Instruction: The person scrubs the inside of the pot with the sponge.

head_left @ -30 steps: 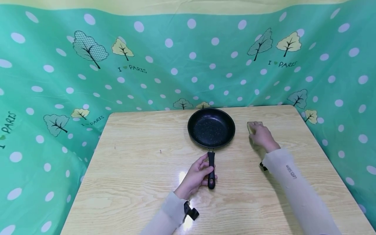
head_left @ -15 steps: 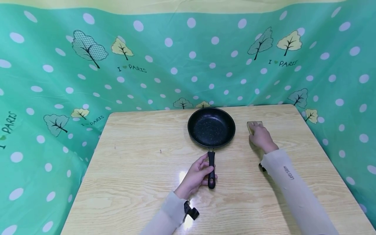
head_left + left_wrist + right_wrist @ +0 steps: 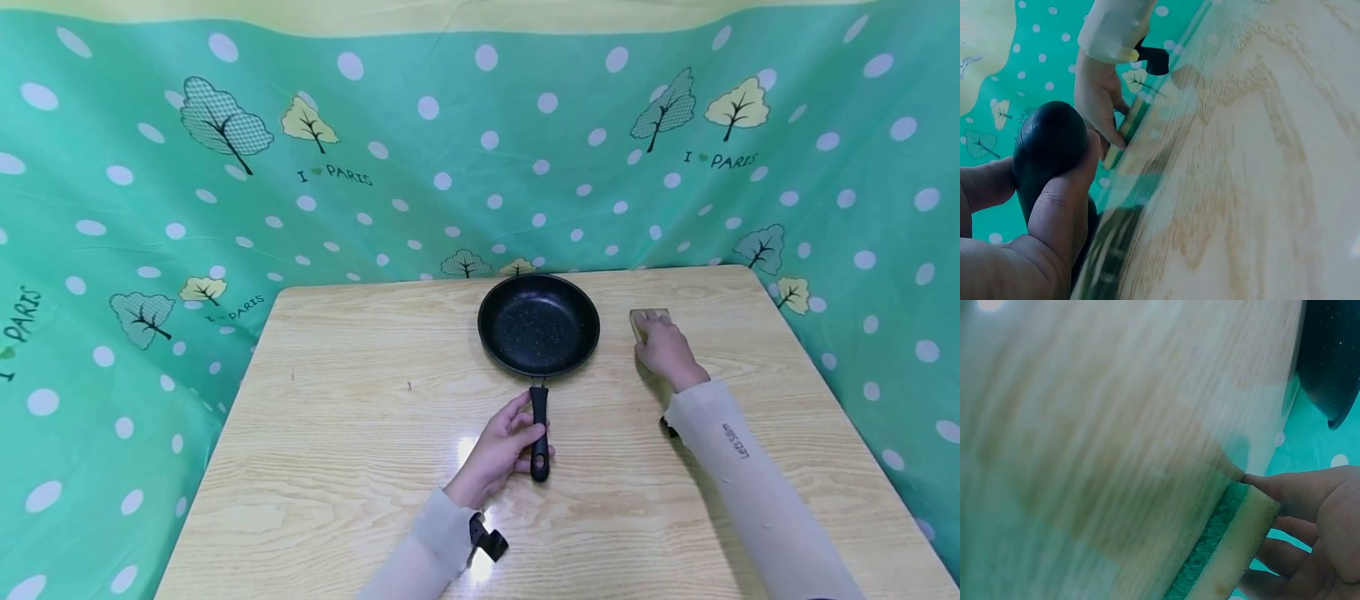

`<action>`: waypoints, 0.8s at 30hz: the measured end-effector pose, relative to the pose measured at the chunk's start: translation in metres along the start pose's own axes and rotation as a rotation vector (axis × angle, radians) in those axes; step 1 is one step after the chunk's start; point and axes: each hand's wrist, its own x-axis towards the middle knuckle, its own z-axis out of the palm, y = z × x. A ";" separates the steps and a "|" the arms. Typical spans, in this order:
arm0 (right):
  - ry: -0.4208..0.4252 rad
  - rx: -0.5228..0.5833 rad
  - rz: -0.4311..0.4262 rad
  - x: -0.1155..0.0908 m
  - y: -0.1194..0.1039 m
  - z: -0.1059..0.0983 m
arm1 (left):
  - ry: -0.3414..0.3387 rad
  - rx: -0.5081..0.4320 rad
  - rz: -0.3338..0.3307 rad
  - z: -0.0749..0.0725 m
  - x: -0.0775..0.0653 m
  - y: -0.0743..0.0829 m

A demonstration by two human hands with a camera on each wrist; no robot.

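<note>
A black frying pan (image 3: 538, 327) with a speckled inside sits toward the back of the table, its handle (image 3: 540, 433) pointing to the front. My left hand (image 3: 498, 450) grips that handle; in the left wrist view thumb and fingers wrap the rounded handle end (image 3: 1050, 140). To the right of the pan, my right hand (image 3: 667, 350) holds a sponge (image 3: 639, 325) by its sides, low at the table surface. The right wrist view shows the sponge's yellow foam (image 3: 1235, 550) and its green scouring layer (image 3: 1210, 540), which faces the table.
The wood-grain table (image 3: 337, 467) has a glossy top. A green dotted curtain (image 3: 420, 192) with printed trees hangs behind and along both sides, close to the table's back edge.
Over the last second the right forearm has shifted very slightly left, while the hand stays on the sponge. The left hand and the frying pan hold still.
</note>
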 end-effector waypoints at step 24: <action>0.017 -0.007 -0.017 -0.004 -0.003 0.000 | 0.005 0.000 0.005 0.000 -0.001 -0.001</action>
